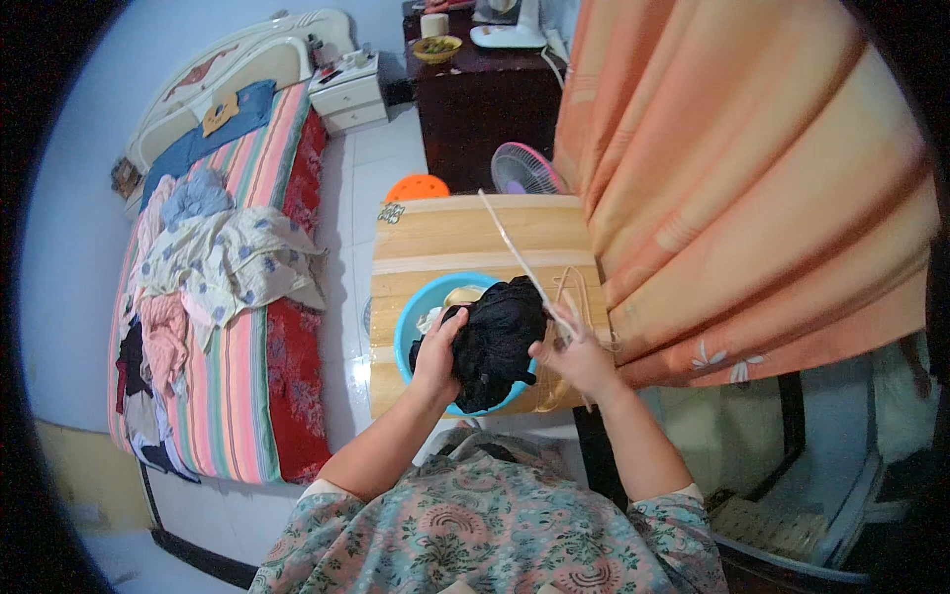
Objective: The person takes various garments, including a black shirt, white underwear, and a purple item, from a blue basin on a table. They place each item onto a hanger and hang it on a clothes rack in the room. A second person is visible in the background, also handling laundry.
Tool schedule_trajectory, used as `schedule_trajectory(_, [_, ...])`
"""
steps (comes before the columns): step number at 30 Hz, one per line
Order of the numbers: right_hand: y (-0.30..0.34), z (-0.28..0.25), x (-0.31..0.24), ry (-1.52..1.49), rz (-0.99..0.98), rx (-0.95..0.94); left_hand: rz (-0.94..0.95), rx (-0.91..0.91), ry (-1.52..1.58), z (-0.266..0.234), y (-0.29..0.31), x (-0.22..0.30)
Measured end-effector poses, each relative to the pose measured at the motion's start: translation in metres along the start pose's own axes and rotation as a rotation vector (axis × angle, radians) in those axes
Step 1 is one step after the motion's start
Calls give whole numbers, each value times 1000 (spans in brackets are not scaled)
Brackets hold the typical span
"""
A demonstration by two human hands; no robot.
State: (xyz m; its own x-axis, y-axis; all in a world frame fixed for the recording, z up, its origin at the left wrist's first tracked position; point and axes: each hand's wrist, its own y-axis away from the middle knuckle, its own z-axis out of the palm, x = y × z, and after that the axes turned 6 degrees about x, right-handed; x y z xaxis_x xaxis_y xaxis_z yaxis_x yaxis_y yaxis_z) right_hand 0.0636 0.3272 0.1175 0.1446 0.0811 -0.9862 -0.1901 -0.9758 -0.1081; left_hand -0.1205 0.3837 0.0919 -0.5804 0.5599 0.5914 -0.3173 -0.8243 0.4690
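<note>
A bunched black mass, cloth or yarn by its look point(500, 342), is held up over a light blue basin point(404, 332). My left hand point(440, 361) grips its left side, fingers curled against it. At its right, my right hand point(579, 354) closes around a long thin pale stick point(510, 243), which slants up and away to the left. The right thumb points toward the black bundle. Whitish and beige items point(461, 296) show inside the basin; the bundle hides the rest. A thin beige cord point(582, 284) loops on the table beside my right hand.
The basin stands on a light wooden table point(485, 238). An orange curtain point(732, 198) hangs close along the right. Beyond the table are an orange stool point(417, 186), a fan point(522, 169) and a dark cabinet point(485, 109). A striped bed point(233, 396) with clothes lies left.
</note>
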Motion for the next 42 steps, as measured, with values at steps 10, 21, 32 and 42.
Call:
schedule_trajectory(10, [133, -110, -50, 141, 19, 233, 13, -346, -521, 86, 96, -52])
schedule_trajectory(21, [321, -286, -119, -91, 166, 1167, 613, -716, -1310, 178, 159, -178])
schedule_trajectory(32, [423, -380, -190, -337, -260, 1506, 445, -676, -913, 234, 145, -232])
schedule_trajectory(42, [397, -344, -226, -361, -334, 1628, 166, -879, -1112, 238, 107, -265])
